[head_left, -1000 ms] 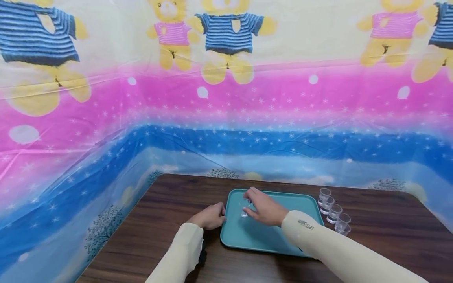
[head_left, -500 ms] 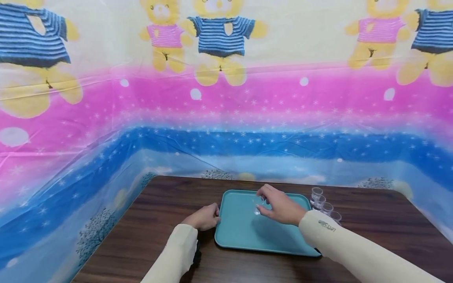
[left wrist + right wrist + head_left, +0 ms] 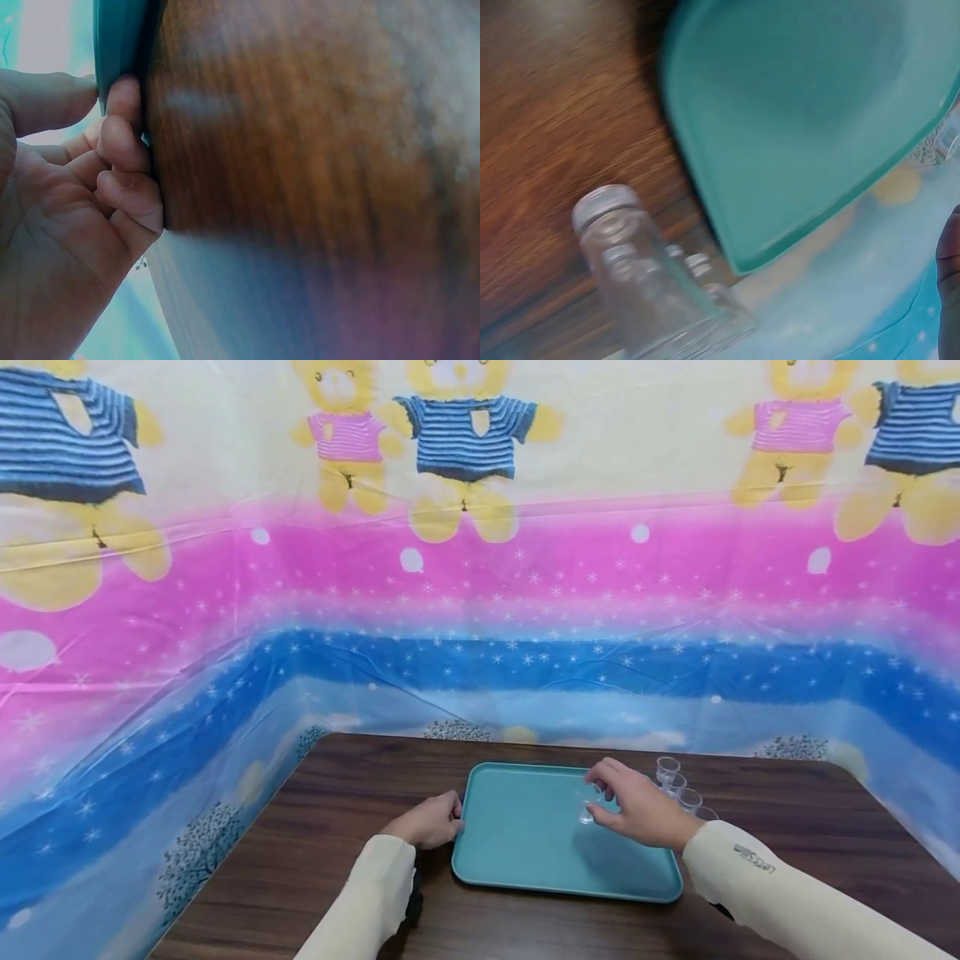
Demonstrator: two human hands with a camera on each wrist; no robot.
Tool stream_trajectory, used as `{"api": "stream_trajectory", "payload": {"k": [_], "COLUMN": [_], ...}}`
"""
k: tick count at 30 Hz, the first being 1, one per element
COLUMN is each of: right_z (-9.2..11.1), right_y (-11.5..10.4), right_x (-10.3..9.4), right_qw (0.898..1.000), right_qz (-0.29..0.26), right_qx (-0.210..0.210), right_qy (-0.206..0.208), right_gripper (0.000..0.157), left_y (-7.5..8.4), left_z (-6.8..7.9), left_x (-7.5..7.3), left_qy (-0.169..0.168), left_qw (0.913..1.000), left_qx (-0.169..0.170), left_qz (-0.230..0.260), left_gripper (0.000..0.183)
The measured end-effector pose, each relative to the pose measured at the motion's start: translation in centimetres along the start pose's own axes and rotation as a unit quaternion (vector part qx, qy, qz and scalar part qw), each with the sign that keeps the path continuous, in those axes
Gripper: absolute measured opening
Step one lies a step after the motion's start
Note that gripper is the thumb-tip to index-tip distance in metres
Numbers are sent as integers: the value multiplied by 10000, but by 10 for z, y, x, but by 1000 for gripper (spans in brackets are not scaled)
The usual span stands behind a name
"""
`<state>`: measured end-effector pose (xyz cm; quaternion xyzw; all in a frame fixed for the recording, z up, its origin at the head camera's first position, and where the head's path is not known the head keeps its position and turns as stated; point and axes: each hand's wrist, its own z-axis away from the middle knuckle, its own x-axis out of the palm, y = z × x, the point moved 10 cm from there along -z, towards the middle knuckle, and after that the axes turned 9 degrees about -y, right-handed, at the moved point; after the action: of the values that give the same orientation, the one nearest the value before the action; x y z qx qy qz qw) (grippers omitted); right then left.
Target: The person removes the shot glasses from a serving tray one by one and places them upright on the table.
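My left hand (image 3: 431, 822) pinches the left rim of a teal tray (image 3: 525, 839); the left wrist view shows the thumb on one side of the tray's edge (image 3: 124, 41) and curled fingers on the other. Above the tray's right part, my right hand (image 3: 637, 807) holds a small clear shot glass (image 3: 587, 814) between thumb and fingers, upright. Only an edge of that hand (image 3: 951, 277) and part of the held glass (image 3: 950, 136) show in the right wrist view.
Several matching shot glasses (image 3: 668, 772) stand in a row at the tray's right side, partly hidden by my right hand and sleeve. The dark wooden table (image 3: 352, 802) ends against a patterned curtain (image 3: 480, 664) at the back and left.
My right hand has lifted the shot glass off the left part of the tray and carried it rightward over the tray. My left hand stays at the rim. The head view has shifted slightly.
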<state>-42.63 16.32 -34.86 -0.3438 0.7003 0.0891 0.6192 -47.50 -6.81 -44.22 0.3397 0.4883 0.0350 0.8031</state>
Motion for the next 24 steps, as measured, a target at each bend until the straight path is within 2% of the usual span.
{"api": "stream_trajectory", "payload": {"k": [11,19,24], "right_z": [30,50,67], "right_y": [28,45,55], "right_x": [-6,-5,-12], "right_qw": [9996,9995,9989], "right_qz": [170,123,105], "right_qx": [57,275,449], "right_qy": [214,38,113], "right_gripper": [29,28,29], "left_y": [2,1,1], "left_z": [-2,-3,-3], "left_x": [0,1,0], "left_qy": [-34,-55,-68], "left_qw": [9999,9999,9999], "left_qx": [123,111,118], "left_qz": [-31,-12,-22], "left_gripper": [9,10,10]}}
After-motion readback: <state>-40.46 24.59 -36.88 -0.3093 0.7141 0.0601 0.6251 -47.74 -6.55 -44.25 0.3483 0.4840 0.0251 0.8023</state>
